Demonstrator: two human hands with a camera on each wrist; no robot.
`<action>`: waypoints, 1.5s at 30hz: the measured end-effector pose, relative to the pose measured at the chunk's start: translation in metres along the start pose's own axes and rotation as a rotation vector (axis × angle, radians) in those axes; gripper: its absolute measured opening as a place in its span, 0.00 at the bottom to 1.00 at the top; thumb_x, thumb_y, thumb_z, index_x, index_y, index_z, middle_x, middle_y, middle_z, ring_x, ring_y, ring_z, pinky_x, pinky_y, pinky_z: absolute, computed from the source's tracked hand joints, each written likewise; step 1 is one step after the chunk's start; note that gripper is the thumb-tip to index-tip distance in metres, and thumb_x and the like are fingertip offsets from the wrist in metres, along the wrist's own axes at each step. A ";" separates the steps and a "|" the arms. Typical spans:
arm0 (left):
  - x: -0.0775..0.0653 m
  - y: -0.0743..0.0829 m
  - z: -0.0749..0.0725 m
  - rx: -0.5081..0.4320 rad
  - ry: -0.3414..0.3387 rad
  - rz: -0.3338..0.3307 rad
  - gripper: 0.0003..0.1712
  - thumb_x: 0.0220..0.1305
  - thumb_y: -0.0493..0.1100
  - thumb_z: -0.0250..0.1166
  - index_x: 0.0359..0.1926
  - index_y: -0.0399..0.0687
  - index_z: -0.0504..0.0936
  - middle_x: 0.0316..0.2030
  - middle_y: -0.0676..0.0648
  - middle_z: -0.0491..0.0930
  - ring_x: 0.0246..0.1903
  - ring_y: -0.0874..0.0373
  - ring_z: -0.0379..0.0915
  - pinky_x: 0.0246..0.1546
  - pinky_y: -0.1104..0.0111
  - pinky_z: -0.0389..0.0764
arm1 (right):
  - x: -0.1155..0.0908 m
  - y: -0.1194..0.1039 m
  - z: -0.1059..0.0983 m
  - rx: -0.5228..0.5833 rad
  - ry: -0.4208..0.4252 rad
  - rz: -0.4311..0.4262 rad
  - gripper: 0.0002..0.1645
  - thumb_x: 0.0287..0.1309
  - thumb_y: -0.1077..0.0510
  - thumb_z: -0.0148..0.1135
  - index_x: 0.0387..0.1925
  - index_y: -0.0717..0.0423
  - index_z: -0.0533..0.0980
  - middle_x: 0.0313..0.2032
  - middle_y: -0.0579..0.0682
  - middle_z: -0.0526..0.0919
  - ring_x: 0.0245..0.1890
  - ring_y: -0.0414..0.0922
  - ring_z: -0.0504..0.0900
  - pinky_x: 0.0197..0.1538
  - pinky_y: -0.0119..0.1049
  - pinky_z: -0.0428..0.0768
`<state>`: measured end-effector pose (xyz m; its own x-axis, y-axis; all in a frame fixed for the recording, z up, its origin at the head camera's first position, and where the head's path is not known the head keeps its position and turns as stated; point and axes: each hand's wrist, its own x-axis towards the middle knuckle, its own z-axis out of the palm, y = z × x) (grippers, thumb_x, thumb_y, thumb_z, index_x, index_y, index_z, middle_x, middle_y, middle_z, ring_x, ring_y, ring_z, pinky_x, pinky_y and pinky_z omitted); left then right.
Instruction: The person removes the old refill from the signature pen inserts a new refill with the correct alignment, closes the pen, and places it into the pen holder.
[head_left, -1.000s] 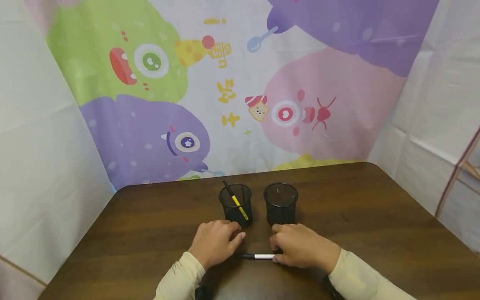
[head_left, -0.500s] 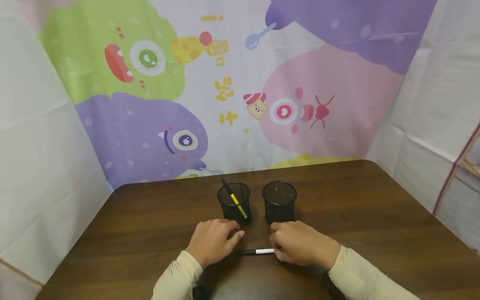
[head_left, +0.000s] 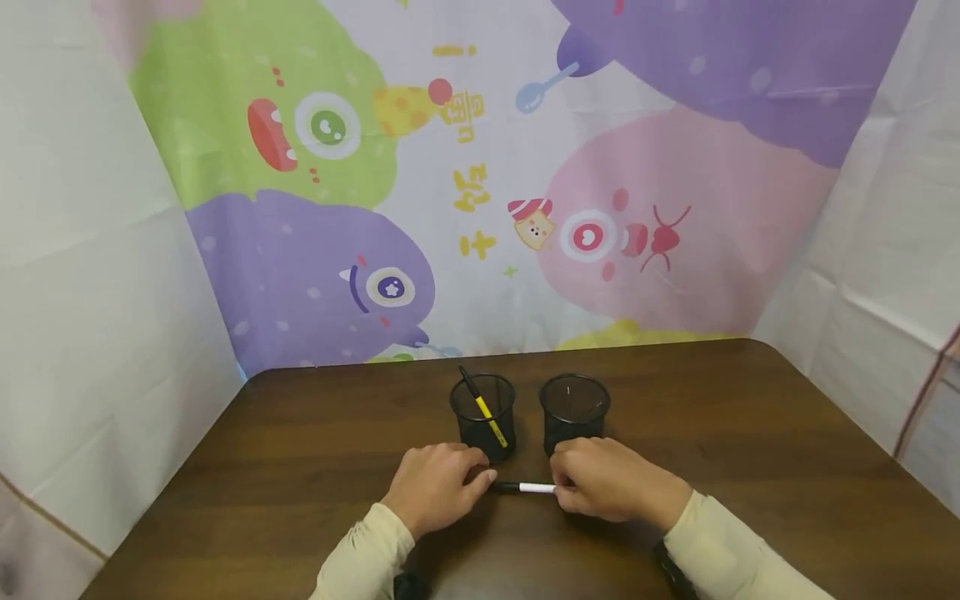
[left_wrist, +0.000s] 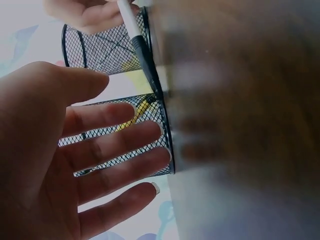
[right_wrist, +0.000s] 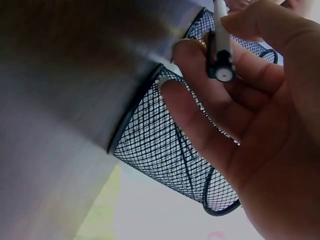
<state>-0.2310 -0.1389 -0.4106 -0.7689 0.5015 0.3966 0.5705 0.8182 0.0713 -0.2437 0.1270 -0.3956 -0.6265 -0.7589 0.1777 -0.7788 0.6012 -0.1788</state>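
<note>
Marker pinched in right hand, lower centre; left hand released, fingers loose; sideways yellow characters, upper centre.

Here the right hand hides one end of the marker from the head view, and covers the right mesh cup's foot; lettering on the yellow pen is too tiny to read; both sleeves run off the bottom; left wrist now, table all blur!
</note>
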 end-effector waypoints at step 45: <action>0.022 -0.002 -0.004 -0.652 -0.056 0.059 0.04 0.63 0.46 0.72 0.39 0.56 0.89 0.31 0.64 0.86 0.28 0.71 0.79 0.30 0.72 0.79 | -0.004 0.002 -0.022 0.354 0.017 -0.011 0.10 0.72 0.55 0.59 0.33 0.50 0.82 0.24 0.34 0.77 0.21 0.30 0.73 0.26 0.29 0.76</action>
<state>-0.2480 -0.1307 -0.3987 -0.7347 0.5689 0.3696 0.6567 0.4595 0.5981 -0.2436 0.1371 -0.3758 -0.6210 -0.7587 0.1968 -0.7290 0.4667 -0.5008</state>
